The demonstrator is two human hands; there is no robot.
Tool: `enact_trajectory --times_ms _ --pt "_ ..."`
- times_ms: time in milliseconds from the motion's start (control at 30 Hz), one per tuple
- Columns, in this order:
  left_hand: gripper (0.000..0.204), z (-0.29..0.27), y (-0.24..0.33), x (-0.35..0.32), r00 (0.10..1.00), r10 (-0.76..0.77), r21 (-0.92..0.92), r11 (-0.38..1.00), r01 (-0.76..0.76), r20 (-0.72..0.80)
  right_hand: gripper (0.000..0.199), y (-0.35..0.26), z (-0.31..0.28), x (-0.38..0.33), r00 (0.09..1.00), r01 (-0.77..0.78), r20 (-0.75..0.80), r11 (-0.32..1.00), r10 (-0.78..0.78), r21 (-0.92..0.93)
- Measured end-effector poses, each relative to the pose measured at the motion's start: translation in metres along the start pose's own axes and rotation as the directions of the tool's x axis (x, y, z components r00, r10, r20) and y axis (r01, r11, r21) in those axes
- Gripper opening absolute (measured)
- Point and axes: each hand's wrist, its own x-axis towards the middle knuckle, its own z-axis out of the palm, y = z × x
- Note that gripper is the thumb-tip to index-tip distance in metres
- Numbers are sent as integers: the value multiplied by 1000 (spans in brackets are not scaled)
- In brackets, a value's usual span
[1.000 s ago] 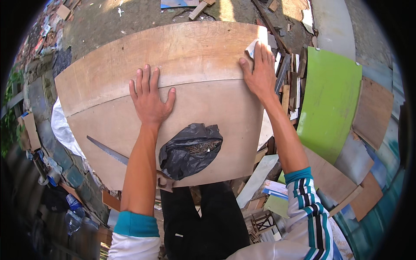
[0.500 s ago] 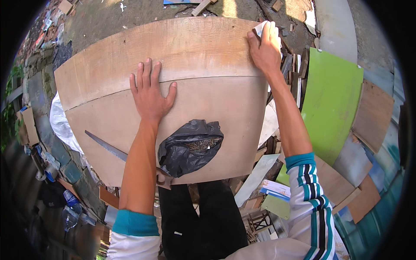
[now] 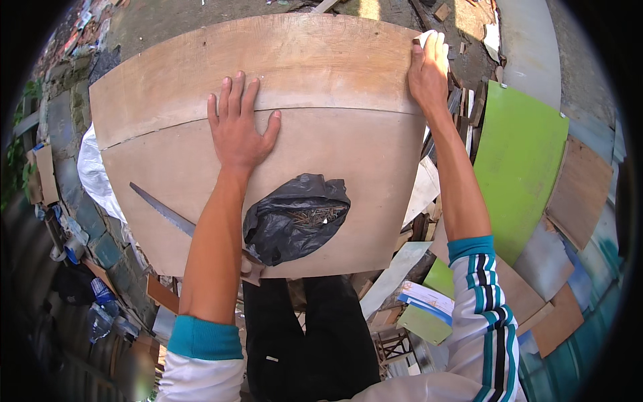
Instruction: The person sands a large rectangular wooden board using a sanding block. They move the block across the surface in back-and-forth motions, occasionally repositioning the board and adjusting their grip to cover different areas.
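Under the hands (image 3: 242, 139), far wooden panel (image 3: 321, 67) lengthwise left-to-right.

At seven o'clock, a white left sleeve (image 3: 197, 376) ends in a wide, plain teal cuff (image 3: 205, 338). At four o'clock, the white right sleeve (image 3: 458, 315) has a matching teal cuff and lengthwise stripes (image 3: 494, 318), a black band between two teal ones, rippling over bunched folds. Black trousers (image 3: 325, 335) fill six o'clock, bearing a small whitish mark (image 3: 272, 358) between six and seven. Both forearms are bare beyond the cuffs.
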Motion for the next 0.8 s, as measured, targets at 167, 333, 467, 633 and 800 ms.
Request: enact_trajectory --times_ms 167,333,467,633,800 --pt "66 -6 -7 -3 1000 -10 29 1000 10 6 56 -23 2 -103 997 9 73 986 3 -166" --pt "65 1 -9 -4 1000 21 18 1000 -21 -22 49 -28 -6 -29 992 -100 81 995 101 -16" --pt "64 7 -2 1 996 86 4 996 -86 -21 48 -29 -7 -21 992 -123 -11 992 123 26" --pt "74 -4 -10 2 977 178 109 976 -191 117 45 -52 -3 -200 996 8 88 1000 -6 -25" --pt "86 18 17 15 981 37 194 978 -75 193 49 -43 -2 -310 999 -13 34 998 15 -54"
